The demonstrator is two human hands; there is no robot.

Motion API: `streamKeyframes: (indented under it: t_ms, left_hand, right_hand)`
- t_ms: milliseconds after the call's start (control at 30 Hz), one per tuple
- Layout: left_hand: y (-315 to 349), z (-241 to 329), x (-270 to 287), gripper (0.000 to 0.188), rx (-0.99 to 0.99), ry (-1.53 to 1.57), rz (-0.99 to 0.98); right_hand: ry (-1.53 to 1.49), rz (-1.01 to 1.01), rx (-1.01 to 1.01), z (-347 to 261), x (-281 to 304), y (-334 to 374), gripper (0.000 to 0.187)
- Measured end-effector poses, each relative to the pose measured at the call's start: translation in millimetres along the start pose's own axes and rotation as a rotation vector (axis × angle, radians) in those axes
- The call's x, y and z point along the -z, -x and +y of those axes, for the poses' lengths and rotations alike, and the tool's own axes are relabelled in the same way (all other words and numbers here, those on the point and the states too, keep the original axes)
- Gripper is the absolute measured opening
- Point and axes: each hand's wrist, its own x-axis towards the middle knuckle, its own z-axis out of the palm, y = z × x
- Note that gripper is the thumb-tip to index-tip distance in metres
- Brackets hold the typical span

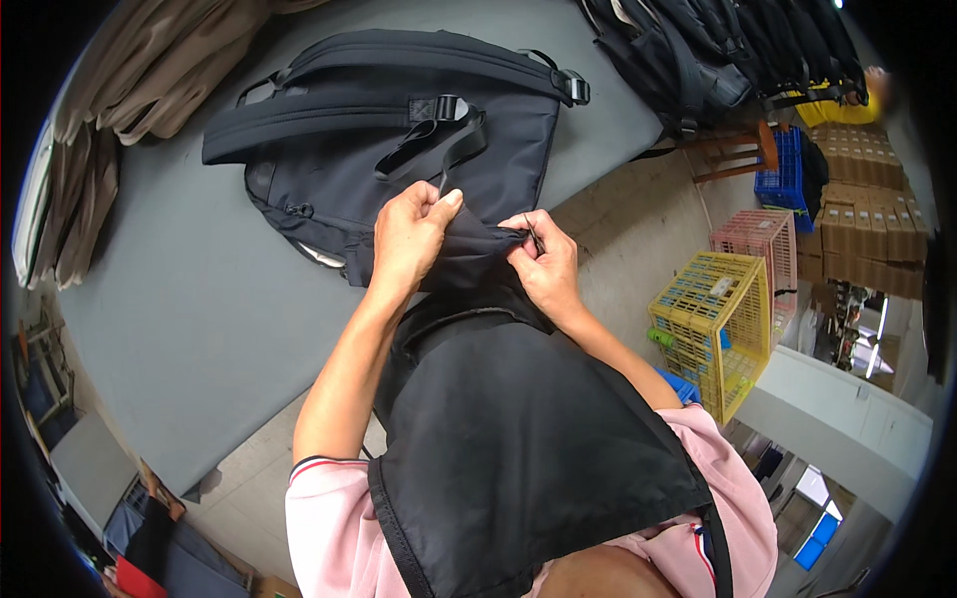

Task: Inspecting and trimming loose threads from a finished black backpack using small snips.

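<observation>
Left hand [407,239]: I'm pinching the backpack [518,149].
Right hand [548,267]: I'm pinching its edge [498,236].
Edge: seemingly adjusting; next probably needing tautness.

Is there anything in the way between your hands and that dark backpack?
No, nothing I can see. The left hand and the right hand are both already on the dark backpack, at its end nearest the person. Its shoulder straps lie beyond the hands, not between.
</observation>
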Motion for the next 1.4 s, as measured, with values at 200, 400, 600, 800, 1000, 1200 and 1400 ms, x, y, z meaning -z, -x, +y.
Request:
streamKeyframes:
  t_ms: [200,400,600,800,1000,1200,1400]
  left_hand:
    - [2,10,1,0.029,0.023,0.135,0.015]
    - [1,0,3,0.031,-0.006,0.123,0.018]
    - [1,5,1,0.031,-0.012,0.113,0.019]
    - [5,0,-3,0.030,0.014,0.120,0.037]
    - [4,-2,-5,0.028,-0.015,0.157,0.026]
    - [7,6,0,0.025,0.000,0.207,0.021]
    - [16,36,11,0.017,-0.099,0.234,0.139]
  right_hand:
    - [0.042,-0.148,-0.012,-24,22,-4,0.036]
    - [0.442,-0.260,0.275,-54,42,-23,0.032]
    - [0.375,-0.431,0.233,-55,32,-41,0.026]
    - [0.319,-0.493,0.026,-48,26,-40,0.016]
    - [0.083,-0.377,-0.098,-29,32,-32,0.015]
    - [0.228,-0.250,0.221,-36,22,-23,0.030]
    - [0.106,-0.140,0.400,-42,13,-41,0.025]
